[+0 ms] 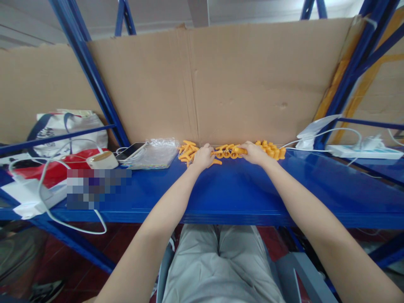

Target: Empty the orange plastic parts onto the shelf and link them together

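Observation:
My left hand is at the back of the blue table, its fingers curled down among a pile of orange plastic pieces with small springs or chains. Its fingertips are partly hidden, so what they grip is unclear. An orange piece sticks out beside that hand. My right hand is closed around an orange plastic piece, whose end shows at the fingertips. Between the hands stands a row of orange pieces with round open ends. Right of my right hand lies a cluster of orange knobby pieces.
A cardboard sheet stands upright behind the blue table. To the left are a plastic-wrapped packet, a phone, a white charger, cables and a cloth bag. At right lies a power strip.

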A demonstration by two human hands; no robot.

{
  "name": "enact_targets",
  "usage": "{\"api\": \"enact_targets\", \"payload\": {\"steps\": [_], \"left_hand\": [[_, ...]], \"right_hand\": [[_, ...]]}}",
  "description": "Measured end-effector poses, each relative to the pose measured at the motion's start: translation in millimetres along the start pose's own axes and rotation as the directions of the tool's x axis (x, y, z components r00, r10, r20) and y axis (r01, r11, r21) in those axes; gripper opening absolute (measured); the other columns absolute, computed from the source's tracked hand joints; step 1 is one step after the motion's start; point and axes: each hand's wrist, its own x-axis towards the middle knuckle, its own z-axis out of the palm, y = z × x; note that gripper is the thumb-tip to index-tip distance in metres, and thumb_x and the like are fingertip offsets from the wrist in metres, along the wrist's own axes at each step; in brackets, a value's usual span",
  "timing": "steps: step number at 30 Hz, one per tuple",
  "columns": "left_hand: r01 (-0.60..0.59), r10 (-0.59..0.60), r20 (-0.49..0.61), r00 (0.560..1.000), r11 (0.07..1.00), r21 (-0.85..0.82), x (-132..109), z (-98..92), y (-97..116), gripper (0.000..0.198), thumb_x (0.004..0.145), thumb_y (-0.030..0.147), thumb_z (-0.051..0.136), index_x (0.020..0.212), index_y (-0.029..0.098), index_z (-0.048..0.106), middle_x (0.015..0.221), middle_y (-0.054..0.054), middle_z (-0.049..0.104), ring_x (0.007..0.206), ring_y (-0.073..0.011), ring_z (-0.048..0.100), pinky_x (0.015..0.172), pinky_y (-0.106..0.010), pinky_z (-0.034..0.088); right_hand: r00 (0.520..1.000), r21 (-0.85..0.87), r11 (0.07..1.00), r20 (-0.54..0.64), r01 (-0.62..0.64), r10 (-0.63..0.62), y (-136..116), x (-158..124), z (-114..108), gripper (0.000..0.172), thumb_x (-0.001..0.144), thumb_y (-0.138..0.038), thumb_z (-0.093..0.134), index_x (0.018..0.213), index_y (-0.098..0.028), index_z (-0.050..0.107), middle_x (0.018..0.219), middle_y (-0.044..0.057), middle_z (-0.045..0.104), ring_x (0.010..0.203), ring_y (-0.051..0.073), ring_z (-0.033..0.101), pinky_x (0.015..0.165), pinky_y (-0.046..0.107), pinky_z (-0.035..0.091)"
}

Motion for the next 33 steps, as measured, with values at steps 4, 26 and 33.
{"api": "enact_targets", "payload": {"steps": [4,26,33], "left_hand": [[-0.005,0.005,-0.008,1.0,1.0,-0.009,0,0.7,-1,0.022,0.096,0.027,0.054,0.101,0.017,0.073,0.112,-0.009,0.062,0.104,-0.0222,0.064,0.085,-0.03,0.05],[-0.189,0.185,-0.136,0.973,0.982,-0.017,0,-2.0,5,0.024,0.095,0.016,0.05,0.103,0.018,0.072,0.101,-0.007,0.061,0.09,-0.0199,0.066,0.081,-0.03,0.052],[-0.216,0.199,-0.214,0.957,0.974,-0.063,6,8.9,-7,0.023,0.095,0.017,0.051,0.102,0.019,0.073,0.097,-0.006,0.06,0.088,-0.0193,0.066,0.081,-0.03,0.052]], "right_hand": [[0.999,-0.012,0.999,-0.016,-0.051,0.051,0,-3,-3,0.045,0.091,-0.016,0.054,0.135,-0.019,0.065,0.127,0.015,0.063,0.115,0.029,0.064,0.1,0.038,0.048],[0.921,0.277,0.886,-0.23,0.371,-0.314,2,10,18,0.045,0.095,-0.027,0.053,0.139,-0.027,0.062,0.111,0.01,0.059,0.099,0.025,0.064,0.093,0.043,0.053],[0.964,0.662,0.704,-0.22,0.258,-0.147,11,14,13,0.046,0.082,-0.02,0.069,0.128,-0.02,0.063,0.126,0.012,0.063,0.099,0.021,0.068,0.091,0.041,0.057]]}}
